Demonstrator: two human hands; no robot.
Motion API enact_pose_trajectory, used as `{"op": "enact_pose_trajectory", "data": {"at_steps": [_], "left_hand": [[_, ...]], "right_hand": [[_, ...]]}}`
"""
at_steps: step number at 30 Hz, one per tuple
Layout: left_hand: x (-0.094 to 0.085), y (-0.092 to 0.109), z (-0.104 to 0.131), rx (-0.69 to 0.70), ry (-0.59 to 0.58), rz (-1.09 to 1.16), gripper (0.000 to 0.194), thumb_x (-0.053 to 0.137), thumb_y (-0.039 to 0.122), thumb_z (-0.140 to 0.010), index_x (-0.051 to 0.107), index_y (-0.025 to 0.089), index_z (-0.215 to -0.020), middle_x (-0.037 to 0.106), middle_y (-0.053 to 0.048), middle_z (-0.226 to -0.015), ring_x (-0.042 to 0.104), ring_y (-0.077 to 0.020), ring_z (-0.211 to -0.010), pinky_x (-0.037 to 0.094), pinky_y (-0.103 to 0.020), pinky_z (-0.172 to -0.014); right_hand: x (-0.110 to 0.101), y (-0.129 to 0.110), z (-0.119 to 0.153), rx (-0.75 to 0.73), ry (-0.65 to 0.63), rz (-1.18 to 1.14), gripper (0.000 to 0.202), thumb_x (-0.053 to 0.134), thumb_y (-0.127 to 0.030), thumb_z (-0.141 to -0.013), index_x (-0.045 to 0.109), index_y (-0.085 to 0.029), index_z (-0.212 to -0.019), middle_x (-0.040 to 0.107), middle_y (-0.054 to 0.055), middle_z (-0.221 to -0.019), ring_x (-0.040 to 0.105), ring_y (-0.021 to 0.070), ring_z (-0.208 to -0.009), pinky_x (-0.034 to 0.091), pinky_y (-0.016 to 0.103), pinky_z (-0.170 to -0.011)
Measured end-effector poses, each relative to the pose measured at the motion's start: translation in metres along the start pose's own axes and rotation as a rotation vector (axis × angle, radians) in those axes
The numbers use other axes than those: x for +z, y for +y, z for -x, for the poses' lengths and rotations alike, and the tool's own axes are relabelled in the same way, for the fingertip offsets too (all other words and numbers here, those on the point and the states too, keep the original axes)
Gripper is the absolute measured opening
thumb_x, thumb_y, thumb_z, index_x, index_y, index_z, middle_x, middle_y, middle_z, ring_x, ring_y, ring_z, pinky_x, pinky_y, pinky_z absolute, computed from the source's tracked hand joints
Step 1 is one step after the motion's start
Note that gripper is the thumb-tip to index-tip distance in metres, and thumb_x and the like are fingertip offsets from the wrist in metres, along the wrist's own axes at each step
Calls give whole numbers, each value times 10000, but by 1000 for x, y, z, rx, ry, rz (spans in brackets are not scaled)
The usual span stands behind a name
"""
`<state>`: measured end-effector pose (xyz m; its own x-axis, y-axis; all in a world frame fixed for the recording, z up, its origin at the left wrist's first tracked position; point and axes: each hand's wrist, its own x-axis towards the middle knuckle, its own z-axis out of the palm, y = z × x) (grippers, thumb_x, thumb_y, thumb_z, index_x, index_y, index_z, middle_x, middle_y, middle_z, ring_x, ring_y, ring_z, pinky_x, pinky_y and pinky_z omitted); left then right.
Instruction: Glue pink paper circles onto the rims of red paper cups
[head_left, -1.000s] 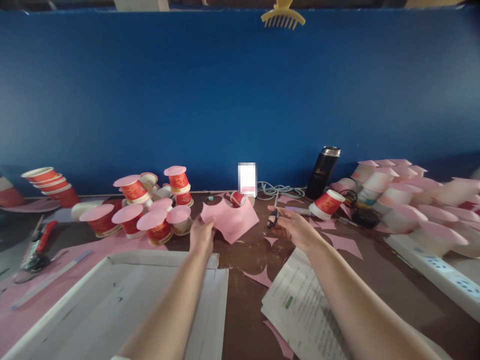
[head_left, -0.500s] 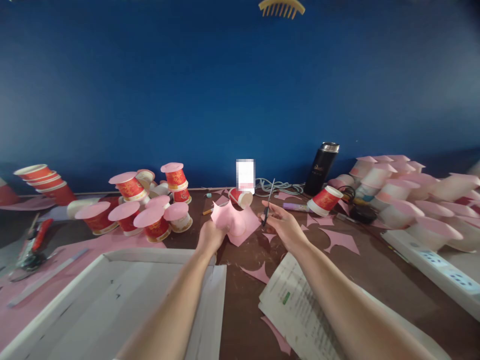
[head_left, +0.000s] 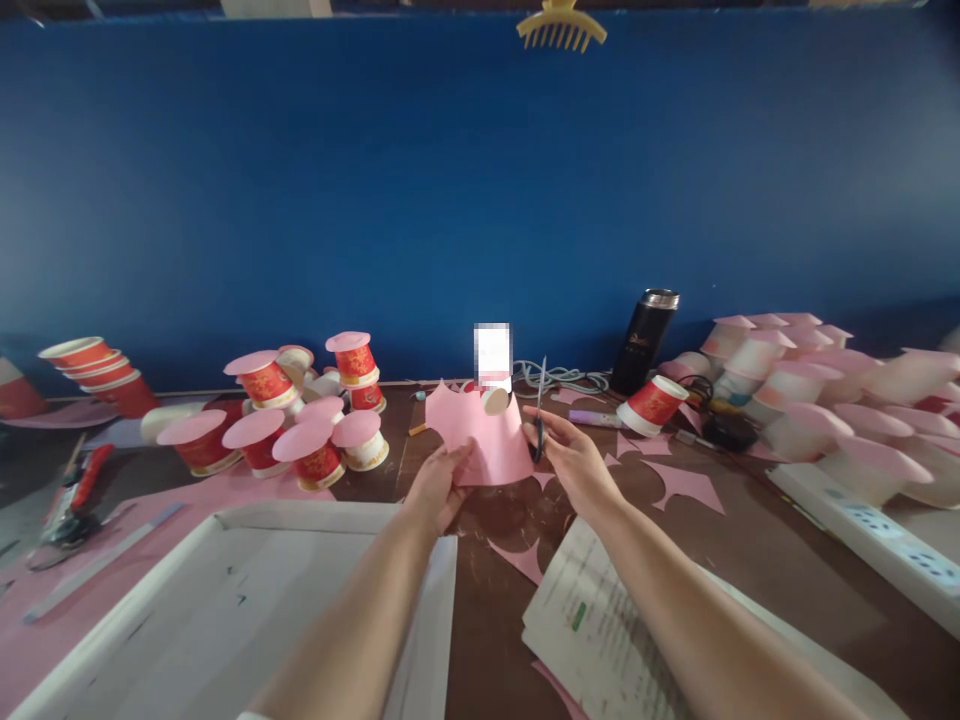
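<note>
A piece of pink paper [head_left: 491, 440] with curved cut-outs along its upper left edge is held up over the brown table. My left hand [head_left: 441, 480] pinches its lower left part between thumb and fingers. Dark-handled scissors [head_left: 539, 425] are in my right hand [head_left: 574, 460], at the paper's right edge, with the blades pointing up and away. Behind the paper lies a paper cup [head_left: 496, 401], partly hidden. Pink offcuts [head_left: 684, 486] are scattered to the right of my right hand.
Red cups with pink discs [head_left: 306, 440] stand at left, behind a white box lid [head_left: 225, 600]. At right are a black bottle [head_left: 646, 340], a tipped red cup [head_left: 652, 405], many pink-topped cups [head_left: 806, 385] and a power strip [head_left: 877, 530]. Printed sheets [head_left: 592, 620] lie under my right forearm.
The pink paper has turned and now shows a broader, flatter face. My left hand has shifted its hold, with its fingers now more visible. The view has tilted slightly up.
</note>
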<state>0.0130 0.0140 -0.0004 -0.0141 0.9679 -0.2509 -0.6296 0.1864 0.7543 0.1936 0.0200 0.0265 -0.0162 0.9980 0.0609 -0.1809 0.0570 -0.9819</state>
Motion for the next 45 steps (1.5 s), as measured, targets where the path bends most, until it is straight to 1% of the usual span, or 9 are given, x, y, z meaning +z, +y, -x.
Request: {"op": "enact_pose_trajectory", "data": {"at_steps": [3, 7, 11, 14, 19, 23, 28, 37, 45], "left_hand": [[-3, 2, -3, 125, 61, 45, 116, 672, 185, -757, 591, 170, -840, 683, -14, -786, 666, -116, -713, 558, -234, -683], [-9, 8, -10, 283, 170, 23, 181, 639, 181, -766, 590, 193, -940, 707, -41, -956, 672, -156, -938, 547, -266, -823], [-10, 11, -10, 373, 151, -18, 233, 638, 235, -769, 588, 185, -991, 700, -73, -1038, 660, -190, -1004, 536, -314, -876], [-8, 13, -7, 403, 105, 19, 269, 643, 268, -766, 584, 175, -1012, 695, -85, -1055, 659, -209, -1010, 533, -343, -882], [-2, 11, -5, 423, 63, 108, 323, 687, 248, -712, 572, 157, -999, 706, -89, -999, 667, -219, -988, 522, -357, -889], [2, 3, -2, 395, 96, 8, 267, 665, 298, -706, 555, 165, -910, 712, -68, -888, 676, -217, -955, 521, -349, -875], [6, -2, 4, 354, 115, -104, 143, 609, 289, -737, 535, 207, -828, 705, -44, -891, 666, -195, -966, 511, -317, -880], [14, -2, 10, 304, 67, 157, 271, 784, 183, -583, 575, 153, -753, 700, -17, -748, 670, -137, -744, 501, -263, -785], [15, 1, 10, 316, 25, 178, 251, 786, 182, -623, 620, 130, -804, 715, -42, -801, 675, -134, -781, 501, -261, -809]], "right_hand": [[-1, -6, 2, -34, 6, 42, 552, 720, -455, -693, 611, -225, -1183, 614, -17, -755, 540, 116, -658, 435, 234, -595], [2, -10, 9, -37, -31, 138, 528, 689, -495, -710, 599, -207, -1143, 585, -13, -733, 522, 121, -662, 416, 230, -590], [12, 1, 19, 50, -156, 237, 442, 651, -554, -727, 631, -190, -977, 580, -15, -711, 508, 114, -626, 405, 226, -570], [19, 15, 25, 103, -272, 222, 445, 669, -556, -714, 632, -191, -966, 597, -16, -710, 525, 118, -620, 403, 231, -561], [24, 24, 30, 77, -353, 264, 412, 703, -491, -716, 643, -194, -994, 607, -18, -713, 527, 115, -634, 399, 223, -569], [27, 23, 32, 74, -383, 223, 408, 700, -464, -731, 632, -193, -1027, 618, -11, -748, 529, 116, -647, 400, 222, -574], [29, 22, 33, 34, -330, 222, 370, 686, -446, -749, 642, -189, -1011, 606, -14, -742, 510, 107, -632, 392, 214, -557], [28, 27, 29, -12, -257, 204, 369, 702, -430, -737, 668, -172, -998, 593, -8, -707, 498, 107, -615, 391, 218, -551], [28, 30, 28, 30, -243, 187, 431, 704, -460, -727, 670, -169, -1044, 625, 10, -702, 509, 115, -588, 395, 229, -530]]}}
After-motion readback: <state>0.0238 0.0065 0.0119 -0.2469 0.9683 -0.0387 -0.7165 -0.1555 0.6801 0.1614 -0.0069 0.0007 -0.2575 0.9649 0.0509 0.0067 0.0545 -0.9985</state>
